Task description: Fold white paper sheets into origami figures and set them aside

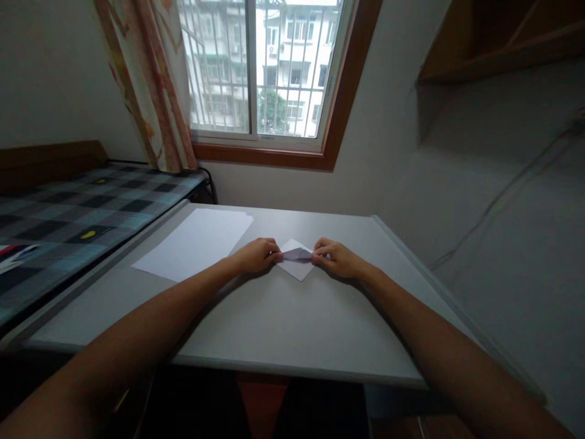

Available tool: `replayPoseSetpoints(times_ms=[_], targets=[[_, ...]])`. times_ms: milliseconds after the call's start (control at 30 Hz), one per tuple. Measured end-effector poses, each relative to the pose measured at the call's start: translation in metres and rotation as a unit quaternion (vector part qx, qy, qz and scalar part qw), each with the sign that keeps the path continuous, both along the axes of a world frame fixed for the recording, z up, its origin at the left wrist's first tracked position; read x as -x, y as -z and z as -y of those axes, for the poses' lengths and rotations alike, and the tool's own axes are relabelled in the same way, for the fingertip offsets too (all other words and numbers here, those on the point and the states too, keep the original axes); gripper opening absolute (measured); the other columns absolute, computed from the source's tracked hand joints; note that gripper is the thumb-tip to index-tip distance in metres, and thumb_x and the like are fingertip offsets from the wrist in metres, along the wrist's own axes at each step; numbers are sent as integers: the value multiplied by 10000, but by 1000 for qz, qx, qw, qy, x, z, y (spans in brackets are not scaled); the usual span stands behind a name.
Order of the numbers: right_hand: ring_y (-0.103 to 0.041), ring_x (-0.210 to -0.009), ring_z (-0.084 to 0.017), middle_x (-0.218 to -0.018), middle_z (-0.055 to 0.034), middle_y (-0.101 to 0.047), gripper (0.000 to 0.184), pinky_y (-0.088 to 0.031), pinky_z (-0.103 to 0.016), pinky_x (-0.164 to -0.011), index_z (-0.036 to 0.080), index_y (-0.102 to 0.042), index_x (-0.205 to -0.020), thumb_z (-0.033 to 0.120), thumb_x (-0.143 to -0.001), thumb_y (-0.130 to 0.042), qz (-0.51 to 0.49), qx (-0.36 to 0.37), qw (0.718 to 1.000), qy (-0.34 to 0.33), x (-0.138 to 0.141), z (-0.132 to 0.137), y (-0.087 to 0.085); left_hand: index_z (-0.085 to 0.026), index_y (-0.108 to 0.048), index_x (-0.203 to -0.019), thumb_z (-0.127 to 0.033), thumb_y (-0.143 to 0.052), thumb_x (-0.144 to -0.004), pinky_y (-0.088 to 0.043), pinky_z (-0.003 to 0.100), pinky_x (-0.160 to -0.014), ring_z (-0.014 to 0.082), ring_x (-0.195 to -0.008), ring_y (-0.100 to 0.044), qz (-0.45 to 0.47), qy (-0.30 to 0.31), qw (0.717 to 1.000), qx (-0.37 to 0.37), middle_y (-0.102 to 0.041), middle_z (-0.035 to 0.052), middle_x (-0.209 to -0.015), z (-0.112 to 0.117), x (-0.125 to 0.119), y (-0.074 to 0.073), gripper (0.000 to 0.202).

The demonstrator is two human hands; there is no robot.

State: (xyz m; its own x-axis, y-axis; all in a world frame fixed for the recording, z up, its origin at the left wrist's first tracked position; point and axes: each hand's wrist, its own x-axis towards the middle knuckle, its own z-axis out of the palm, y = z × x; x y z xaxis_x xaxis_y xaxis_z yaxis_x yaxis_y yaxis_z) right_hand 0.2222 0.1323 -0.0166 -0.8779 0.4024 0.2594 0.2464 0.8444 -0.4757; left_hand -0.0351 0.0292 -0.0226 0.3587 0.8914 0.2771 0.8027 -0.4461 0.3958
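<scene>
Paper [300, 269], white, folded down to a small diamond, lying around the middle of the pale surface [292, 329]; one corner toward the near edge, one toward the far edge, greyish raised fold across its width. At its left corner, left hand [258, 255], thumb and fingers pinched together on the paper; at its right corner, right hand [336, 258], pinched likewise, other fingers curled. Exact fingertip placement too small to tell. Wide room between paper and near edge, less toward far edge; good stretch from right hand to raised right edge along the wall [274, 189]. Left side tighter: loose stack of white sheets [201, 238] near the left edge, partly behind left forearm. Past left edge, bed with checked cover [100, 186]. Beyond far edge, barred window [253, 67] and patterned curtain [150, 91]; upper right, wooden shelf [498, 67].
</scene>
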Motion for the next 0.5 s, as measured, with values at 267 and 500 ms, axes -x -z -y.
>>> replayPoseSetpoints(times_ms=[267, 500], targets=[[-511, -640, -130, -721, -44, -592, 291, -374, -246, -612, 144, -636, -703, 306, -879, -469, 2, 9, 998, 67, 9, 2, 5, -154, -688, -854, -326, -508, -843, -389, 242, -625, 142, -651, -562, 33, -77, 995, 61, -662, 40, -728, 1, -4, -2, 250], [-515, -597, -121, -697, -24, -639, 210, -353, -232, -564, 144, -670, -824, 306, -826, -537, -4, 21, 991, 132, 15, 7, 6, -154, -671, -855, -368, -544, -814, -388, 242, -599, 149, -652, -575, 54, -130, 988, 65, -674, 49, -758, 1, -8, 1, 252]])
